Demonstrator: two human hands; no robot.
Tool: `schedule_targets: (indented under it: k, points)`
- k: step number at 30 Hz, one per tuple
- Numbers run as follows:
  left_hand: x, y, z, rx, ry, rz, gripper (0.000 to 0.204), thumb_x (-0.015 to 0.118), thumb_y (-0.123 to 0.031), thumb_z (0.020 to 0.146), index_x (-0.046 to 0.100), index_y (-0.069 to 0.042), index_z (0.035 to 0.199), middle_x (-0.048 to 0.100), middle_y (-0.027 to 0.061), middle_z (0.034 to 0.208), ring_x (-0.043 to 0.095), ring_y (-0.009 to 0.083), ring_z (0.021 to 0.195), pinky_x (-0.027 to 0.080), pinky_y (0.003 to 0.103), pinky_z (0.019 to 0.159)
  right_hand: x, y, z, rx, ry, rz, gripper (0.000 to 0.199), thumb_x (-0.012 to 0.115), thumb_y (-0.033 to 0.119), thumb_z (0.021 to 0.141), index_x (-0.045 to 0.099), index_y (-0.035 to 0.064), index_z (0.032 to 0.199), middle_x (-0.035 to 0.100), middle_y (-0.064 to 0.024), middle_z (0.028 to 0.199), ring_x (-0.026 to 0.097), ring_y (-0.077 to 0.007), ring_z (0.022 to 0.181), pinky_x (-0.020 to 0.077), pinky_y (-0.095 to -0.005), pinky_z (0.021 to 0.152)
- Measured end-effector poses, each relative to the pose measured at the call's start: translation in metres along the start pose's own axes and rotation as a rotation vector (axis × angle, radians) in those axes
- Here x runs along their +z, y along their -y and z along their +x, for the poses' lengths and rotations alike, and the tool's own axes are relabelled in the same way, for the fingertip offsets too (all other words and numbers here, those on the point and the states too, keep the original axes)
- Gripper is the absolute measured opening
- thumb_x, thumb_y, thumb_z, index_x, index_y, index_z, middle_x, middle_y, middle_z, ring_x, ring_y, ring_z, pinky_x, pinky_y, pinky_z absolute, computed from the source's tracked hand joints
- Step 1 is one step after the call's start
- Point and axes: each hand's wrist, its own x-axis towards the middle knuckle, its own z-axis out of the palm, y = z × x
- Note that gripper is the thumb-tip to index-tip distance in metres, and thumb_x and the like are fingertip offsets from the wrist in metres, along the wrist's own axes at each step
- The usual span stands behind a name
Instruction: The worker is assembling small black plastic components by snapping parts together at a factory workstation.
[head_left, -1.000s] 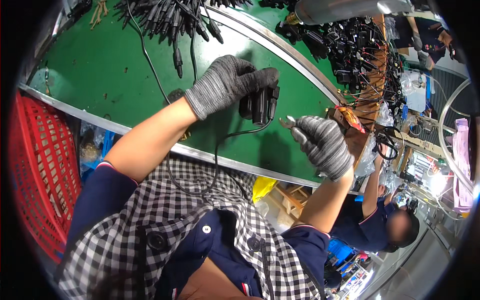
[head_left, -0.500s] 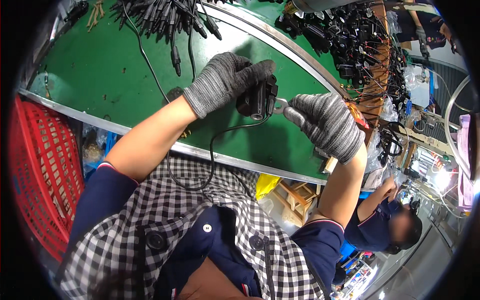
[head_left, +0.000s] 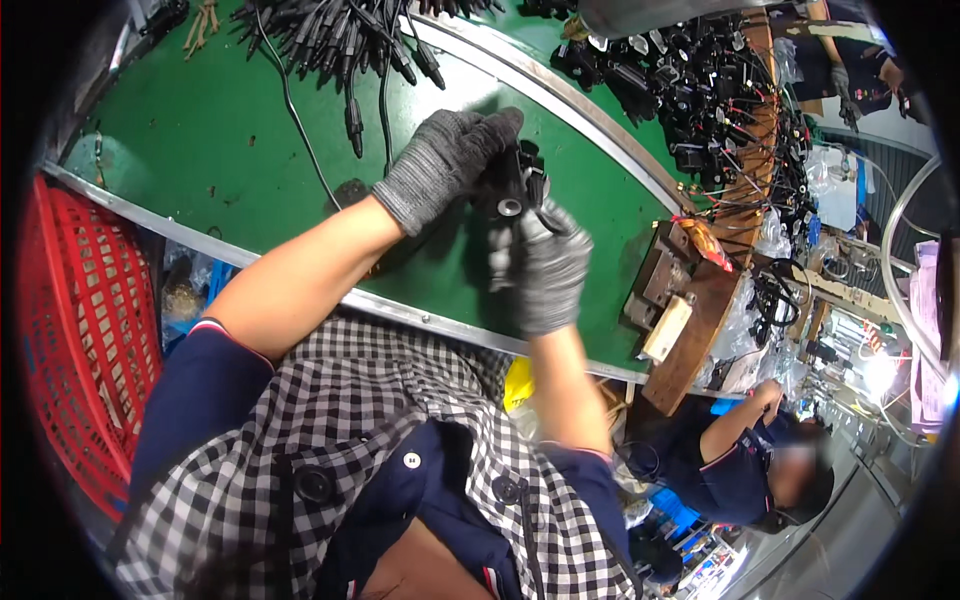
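Note:
My left hand (head_left: 445, 165), in a grey knitted glove, is closed around a black plastic housing (head_left: 508, 185) held above the green bench. A round, pale-rimmed opening shows at the housing's near end. My right hand (head_left: 555, 265), gloved alike, meets the housing's right side with curled fingers. Motion blurs it, and what lies in its fingers cannot be made out. The housing's cable is mostly hidden behind my hands.
Black cables with connectors (head_left: 340, 45) are heaped at the bench's far side. Black wired parts (head_left: 680, 90) lie at far right. A metal block (head_left: 660, 270) sits on the right edge. A red basket (head_left: 95, 330) stands left; a co-worker (head_left: 745, 460) is at lower right.
My right hand has moved left to the housing. The flat grey metal tool with a notched end, earlier in its fingers, is no longer distinguishable. My left hand and the housing have shifted slightly left.

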Motion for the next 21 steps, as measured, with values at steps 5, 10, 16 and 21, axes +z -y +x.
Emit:
schedule_targets:
  k: [5,10,16,21]
  points:
    - [-0.007,0.004,0.000,0.184,0.043,0.224,0.046,0.058,-0.042,0.085,0.062,0.003,0.095,0.058,-0.0005,0.068,0.052,0.0057,0.059,0.045,0.022,0.058,0.001,-0.003,-0.008,-0.015,-0.077,0.104,0.021,0.059,0.022,0.086,0.061,0.0034,0.077,0.054,-0.0020,0.056,0.051,-0.0088,0.048,0.0391,-0.0249,0.043]
    - [-0.004,-0.017,-0.009,-0.062,0.056,0.105,0.048,0.056,-0.046,0.084,0.062,0.001,0.092,0.056,-0.0002,0.064,0.050,0.0053,0.057,0.043,0.022,0.054,-0.060,0.047,-0.007,-0.548,0.340,-0.905,0.021,0.058,0.018,0.086,0.060,-0.0003,0.076,0.050,-0.0036,0.057,0.042,-0.0107,0.050,0.0368,-0.0260,0.049]
    - [0.005,-0.026,-0.017,0.055,0.054,0.187,0.053,0.054,-0.051,0.083,0.064,0.000,0.071,0.056,0.0058,0.054,0.053,0.0094,0.048,0.044,0.024,0.049,-0.038,0.106,0.017,-0.457,0.572,-1.135,0.024,0.058,0.021,0.086,0.059,-0.0004,0.074,0.046,-0.0044,0.054,0.042,-0.0118,0.049,0.0367,-0.0277,0.048]
    - [0.002,-0.024,-0.012,0.105,0.018,0.356,0.053,0.054,-0.051,0.084,0.064,0.000,0.073,0.056,0.0055,0.055,0.052,0.0087,0.050,0.043,0.024,0.049,-0.033,0.099,0.032,-0.439,0.597,-1.203,0.027,0.058,0.024,0.087,0.059,0.0008,0.073,0.046,-0.0022,0.052,0.042,-0.0107,0.048,0.0362,-0.0270,0.047]
